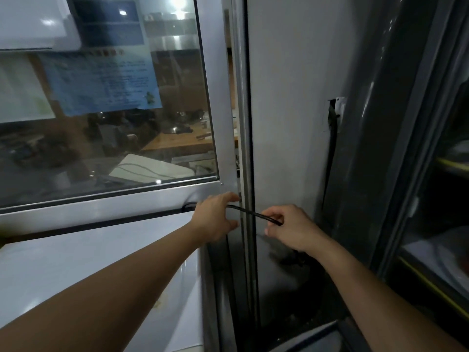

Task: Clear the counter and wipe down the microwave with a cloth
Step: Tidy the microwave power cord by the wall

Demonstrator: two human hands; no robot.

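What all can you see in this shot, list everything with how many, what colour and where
Black cable: one, black, stretched between both hands at centre.
Window: one, silver frame, upper left.
Blue notice: one, blue, stuck on the glass.
White appliance top: one, white, below the window; cannot tell what it is.
Wall: one, pale grey, centre.
Wall socket: one, white, with a dark cord hanging from it.
Dark cabinet: one, dark grey, far right.
Left hand: one, gripping the cable.
Right hand: one, pinching the cable's end.
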